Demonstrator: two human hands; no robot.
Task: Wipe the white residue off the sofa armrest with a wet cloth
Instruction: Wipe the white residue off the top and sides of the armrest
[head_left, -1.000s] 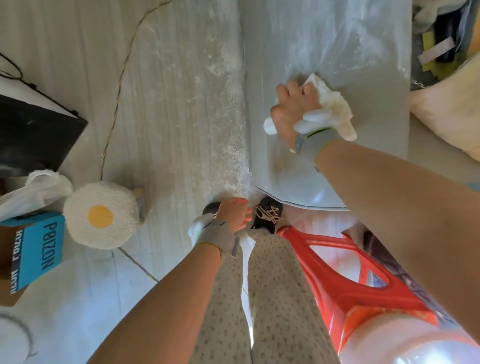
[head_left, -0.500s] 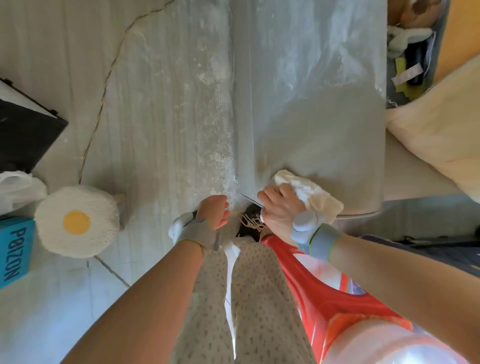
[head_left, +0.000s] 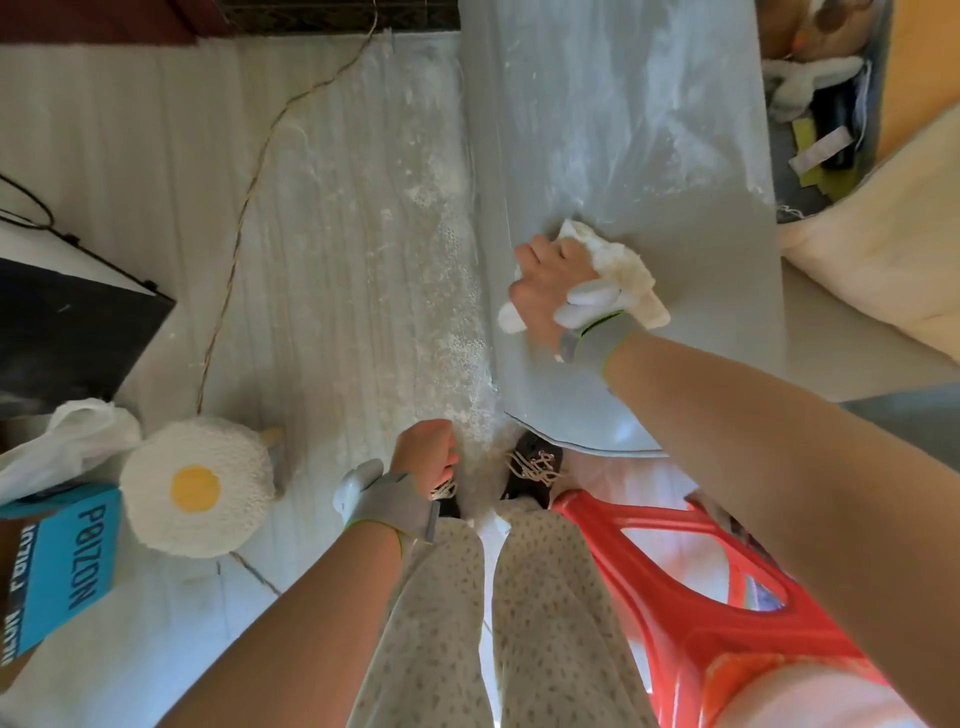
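Observation:
The grey sofa armrest (head_left: 613, 171) runs from the top centre down to my feet. White residue (head_left: 670, 135) streaks its far half; the near half looks plain grey. My right hand (head_left: 550, 283) grips a crumpled white cloth (head_left: 623, 265) and presses it on the armrest's middle. My left hand (head_left: 426, 452) hangs over my left leg with its fingers curled into a fist, holding nothing.
White powder (head_left: 457, 312) lies scattered on the pale rug beside the armrest. A fried-egg cushion (head_left: 197, 488), a blue box (head_left: 62, 561) and a white bag (head_left: 67, 441) sit at the left. A red plastic stool (head_left: 691, 587) stands by my right leg. A cream pillow (head_left: 883, 234) lies at the right.
My right hand pulled the cloth down to the armrest's near end, then pushed it back up to the middle. My left hand stayed by my leg.

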